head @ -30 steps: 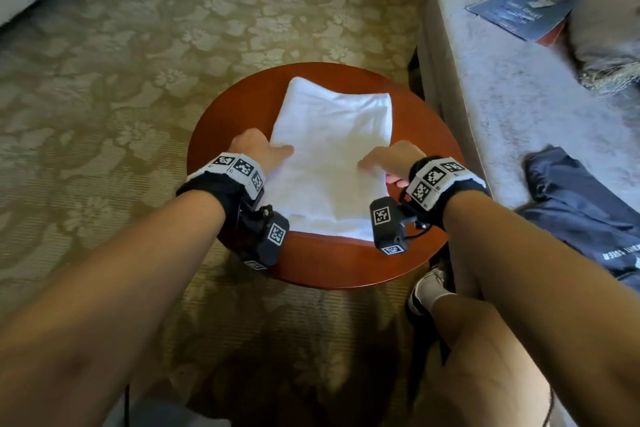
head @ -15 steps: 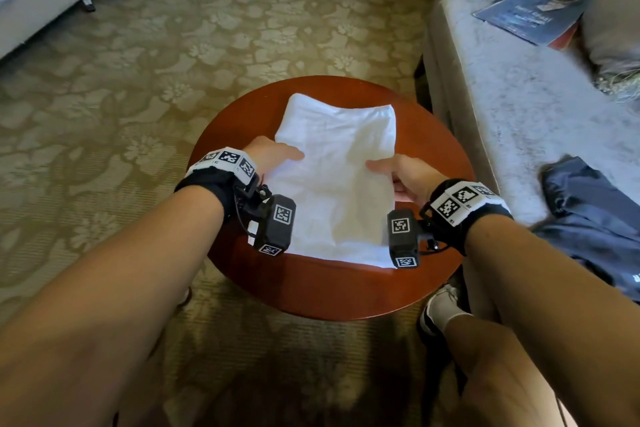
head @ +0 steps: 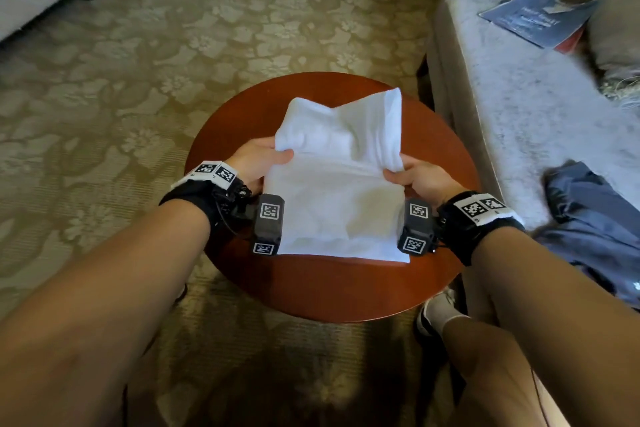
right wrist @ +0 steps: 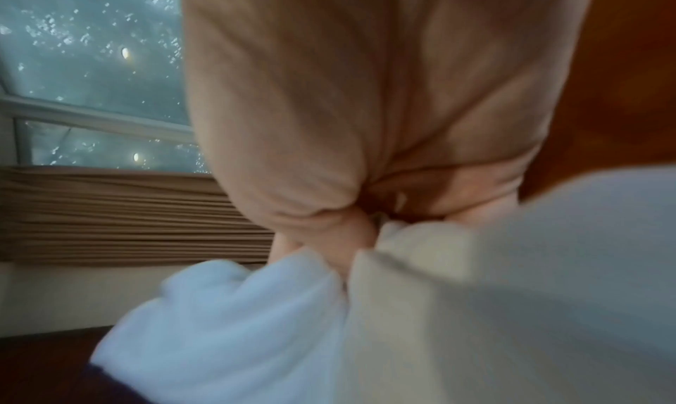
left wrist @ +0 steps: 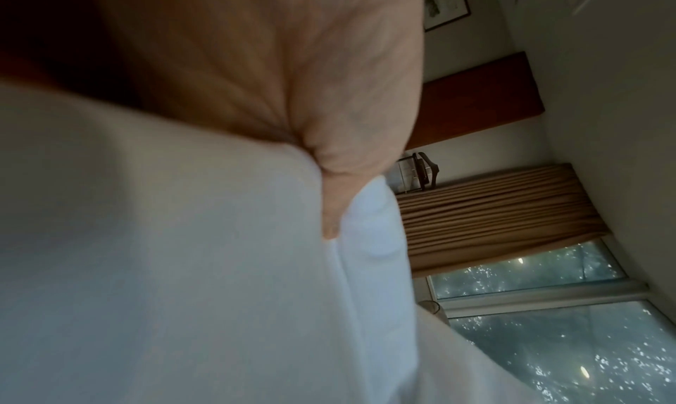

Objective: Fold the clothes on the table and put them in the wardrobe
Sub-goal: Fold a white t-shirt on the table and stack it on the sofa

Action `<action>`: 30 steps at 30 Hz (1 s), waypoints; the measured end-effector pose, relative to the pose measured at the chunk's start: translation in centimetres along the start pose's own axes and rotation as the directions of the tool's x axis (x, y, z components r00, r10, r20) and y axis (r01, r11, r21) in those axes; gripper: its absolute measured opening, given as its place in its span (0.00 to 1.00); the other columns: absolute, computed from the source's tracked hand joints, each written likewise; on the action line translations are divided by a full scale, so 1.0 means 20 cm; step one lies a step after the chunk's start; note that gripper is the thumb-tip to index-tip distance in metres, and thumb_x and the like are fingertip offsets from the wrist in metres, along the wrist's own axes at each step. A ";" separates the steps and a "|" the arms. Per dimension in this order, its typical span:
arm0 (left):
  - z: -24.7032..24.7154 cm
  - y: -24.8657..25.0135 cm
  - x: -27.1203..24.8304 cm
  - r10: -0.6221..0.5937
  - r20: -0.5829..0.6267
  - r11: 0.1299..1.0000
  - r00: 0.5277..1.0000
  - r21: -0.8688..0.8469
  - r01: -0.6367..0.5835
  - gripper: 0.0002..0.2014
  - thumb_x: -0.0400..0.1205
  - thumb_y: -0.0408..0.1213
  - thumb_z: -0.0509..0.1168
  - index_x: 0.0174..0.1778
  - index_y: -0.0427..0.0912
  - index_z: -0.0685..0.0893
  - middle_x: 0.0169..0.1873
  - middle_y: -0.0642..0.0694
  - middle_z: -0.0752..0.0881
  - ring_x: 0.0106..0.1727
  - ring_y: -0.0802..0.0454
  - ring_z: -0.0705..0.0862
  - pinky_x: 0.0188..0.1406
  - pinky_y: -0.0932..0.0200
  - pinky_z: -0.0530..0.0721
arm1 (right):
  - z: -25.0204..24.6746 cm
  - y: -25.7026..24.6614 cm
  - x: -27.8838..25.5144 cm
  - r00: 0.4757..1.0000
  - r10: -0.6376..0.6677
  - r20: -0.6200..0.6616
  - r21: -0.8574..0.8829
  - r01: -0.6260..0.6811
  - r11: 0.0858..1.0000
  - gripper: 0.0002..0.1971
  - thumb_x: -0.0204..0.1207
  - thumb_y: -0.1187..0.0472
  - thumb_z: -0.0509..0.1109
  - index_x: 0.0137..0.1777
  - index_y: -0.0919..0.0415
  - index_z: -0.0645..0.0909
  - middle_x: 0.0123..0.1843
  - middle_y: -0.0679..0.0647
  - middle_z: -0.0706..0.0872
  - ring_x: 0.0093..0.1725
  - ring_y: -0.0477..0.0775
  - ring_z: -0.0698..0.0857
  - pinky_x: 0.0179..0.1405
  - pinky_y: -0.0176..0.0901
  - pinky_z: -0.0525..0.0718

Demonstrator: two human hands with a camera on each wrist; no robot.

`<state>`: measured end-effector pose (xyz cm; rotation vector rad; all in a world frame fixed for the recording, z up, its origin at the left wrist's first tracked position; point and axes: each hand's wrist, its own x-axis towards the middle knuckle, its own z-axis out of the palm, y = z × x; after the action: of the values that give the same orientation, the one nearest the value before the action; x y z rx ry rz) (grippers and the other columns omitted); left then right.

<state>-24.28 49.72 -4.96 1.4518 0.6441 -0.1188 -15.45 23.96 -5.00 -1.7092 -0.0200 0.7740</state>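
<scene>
A: State the location of the white garment (head: pixel 337 191).

B: It lies on the round wooden worktop (head: pixel 311 291), near edge flat toward the person. The far portion is lifted off the surface and stands bunched above the flat portion.

A: State of the grip — left side?

B: The left hand (head: pixel 254 163) is clamped on the garment's left edge, about halfway along its length. In the left wrist view the thumb (left wrist: pixel 331 208) presses into the cloth at a fold; the remaining fingers are hidden behind the fabric.

A: Right side?

B: The right hand (head: pixel 420 178) is clamped on the opposite edge at matching height. The right wrist view shows the fingers (right wrist: pixel 351 237) curled and pinching gathered fabric, though the picture is blurred.

A: Position of the garment relative to the two grips?

B: It spans between them — the raised far portion sits beyond the hands, the flat portion lies between the wrists and extends to the near edge.

A: Surroundings?

B: A dark blue garment (head: pixel 595 229) lies on the sofa (head: pixel 519 107) to the right, well apart from the worktop. Patterned carpet (head: pixel 138 97) covers the floor.
</scene>
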 end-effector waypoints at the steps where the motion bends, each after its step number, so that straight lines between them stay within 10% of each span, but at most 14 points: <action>1: 0.00 0.00 -0.01 0.018 0.002 1.000 1.000 -0.010 -0.018 0.11 0.83 0.25 0.64 0.59 0.37 0.85 0.46 0.44 0.89 0.42 0.48 0.89 0.45 0.52 0.88 | 0.00 0.00 -0.01 1.000 -0.007 -0.030 -0.031 0.006 0.999 0.13 0.82 0.71 0.67 0.61 0.57 0.85 0.34 0.49 0.92 0.28 0.47 0.89 0.25 0.33 0.83; 6: -0.02 0.00 -0.03 0.060 0.038 0.992 0.997 0.110 -0.064 0.20 0.80 0.13 0.54 0.31 0.36 0.83 0.29 0.46 0.91 0.27 0.53 0.87 0.27 0.64 0.86 | -0.01 0.01 -0.03 0.994 -0.030 -0.106 -0.172 0.012 0.985 0.23 0.75 0.82 0.55 0.27 0.59 0.79 0.24 0.53 0.80 0.26 0.58 0.76 0.19 0.33 0.74; 8: -0.03 0.01 -0.02 0.076 0.076 0.969 0.994 0.231 -0.091 0.28 0.76 0.12 0.49 0.24 0.40 0.88 0.33 0.42 0.91 0.38 0.41 0.90 0.36 0.55 0.89 | 0.00 0.01 -0.03 0.991 -0.023 -0.129 -0.151 0.003 0.989 0.26 0.70 0.84 0.49 0.21 0.60 0.78 0.23 0.55 0.80 0.25 0.60 0.78 0.21 0.37 0.73; 14: -0.06 0.04 -0.02 0.137 0.114 0.946 0.984 0.281 -0.164 0.21 0.78 0.15 0.58 0.34 0.41 0.92 0.50 0.38 0.90 0.55 0.39 0.88 0.55 0.50 0.89 | -0.03 0.02 0.00 0.996 0.012 -0.090 0.037 -0.009 0.999 0.23 0.76 0.80 0.52 0.39 0.57 0.86 0.48 0.60 0.85 0.42 0.58 0.81 0.31 0.39 0.87; 17: -0.10 0.06 -0.03 0.151 0.040 0.958 0.988 0.239 -0.156 0.10 0.79 0.21 0.67 0.47 0.41 0.88 0.50 0.43 0.89 0.52 0.48 0.88 0.45 0.61 0.88 | -0.06 0.03 0.00 0.984 0.003 -0.180 0.068 0.010 0.998 0.15 0.76 0.76 0.64 0.50 0.56 0.85 0.51 0.57 0.88 0.49 0.56 0.87 0.47 0.46 0.89; 20: -0.11 0.05 -0.05 0.011 -0.022 0.982 1.000 0.191 -0.007 0.11 0.81 0.34 0.71 0.57 0.38 0.82 0.50 0.38 0.88 0.45 0.47 0.89 0.39 0.58 0.89 | -0.06 0.01 -0.03 0.943 0.020 -0.333 -0.034 -0.033 0.999 0.06 0.78 0.66 0.74 0.43 0.59 0.80 0.41 0.54 0.86 0.39 0.50 0.85 0.37 0.40 0.87; 24: -0.07 0.03 -0.09 -0.078 -0.112 0.962 0.991 0.253 0.105 0.22 0.76 0.50 0.75 0.52 0.35 0.81 0.41 0.41 0.87 0.38 0.50 0.87 0.32 0.60 0.88 | -0.05 0.01 -0.08 0.935 0.116 -0.337 -0.123 -0.166 0.978 0.18 0.78 0.49 0.75 0.32 0.59 0.78 0.26 0.51 0.81 0.21 0.44 0.75 0.21 0.33 0.79; 30: -0.02 0.02 -0.14 -0.055 -0.092 0.949 0.994 0.303 0.081 0.22 0.82 0.53 0.66 0.50 0.32 0.85 0.40 0.40 0.89 0.38 0.51 0.88 0.37 0.62 0.88 | -0.03 0.00 -0.15 0.950 0.121 -0.289 -0.086 -0.151 0.985 0.20 0.80 0.44 0.71 0.39 0.62 0.81 0.31 0.55 0.84 0.21 0.45 0.82 0.22 0.34 0.83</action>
<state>-26.57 49.39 -3.23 1.7414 0.7683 -0.2223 -17.51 22.28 -3.63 -1.9265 0.2610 0.6307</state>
